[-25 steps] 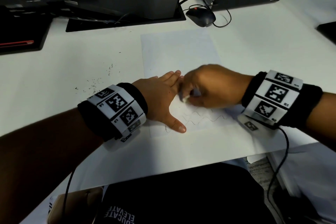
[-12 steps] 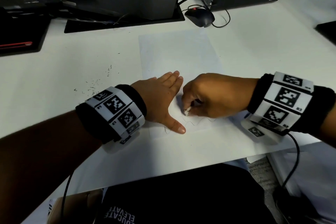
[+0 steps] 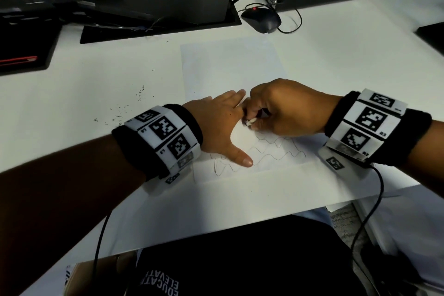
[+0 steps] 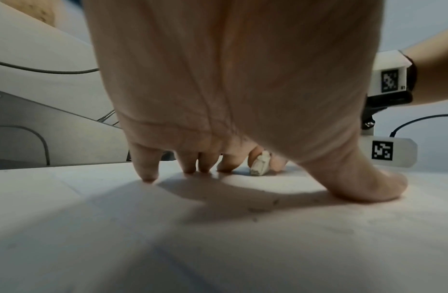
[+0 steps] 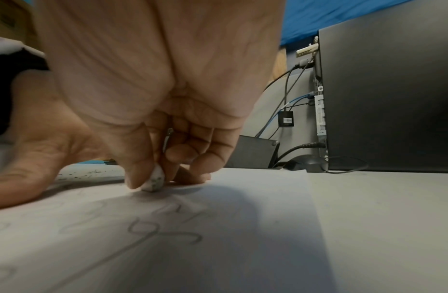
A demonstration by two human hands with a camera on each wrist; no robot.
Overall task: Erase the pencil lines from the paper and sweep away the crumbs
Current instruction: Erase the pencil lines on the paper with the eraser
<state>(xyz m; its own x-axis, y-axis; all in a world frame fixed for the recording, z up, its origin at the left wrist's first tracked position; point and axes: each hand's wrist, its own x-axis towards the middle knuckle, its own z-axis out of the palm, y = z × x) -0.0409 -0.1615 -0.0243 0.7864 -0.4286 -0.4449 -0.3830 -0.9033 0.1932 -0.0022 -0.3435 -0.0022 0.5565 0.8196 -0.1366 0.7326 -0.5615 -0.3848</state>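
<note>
Two hands meet on the paper (image 3: 230, 65): left hand (image 3: 216, 125) spread flat; right hand (image 3: 286, 110) pinching an eraser (image 3: 251, 122) beside it.

dim, soft overhead light; wrist views blur up close, with dark shadows under each palm.

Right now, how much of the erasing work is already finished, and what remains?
Done: the paper's far part looks blank, and dark crumbs already lie on the desk to its left. In hand: the left hand presses the sheet flat while the right hand pinches a small white eraser against it. Left: several wavy pencil lines near the front edge, then the sweeping.
</note>
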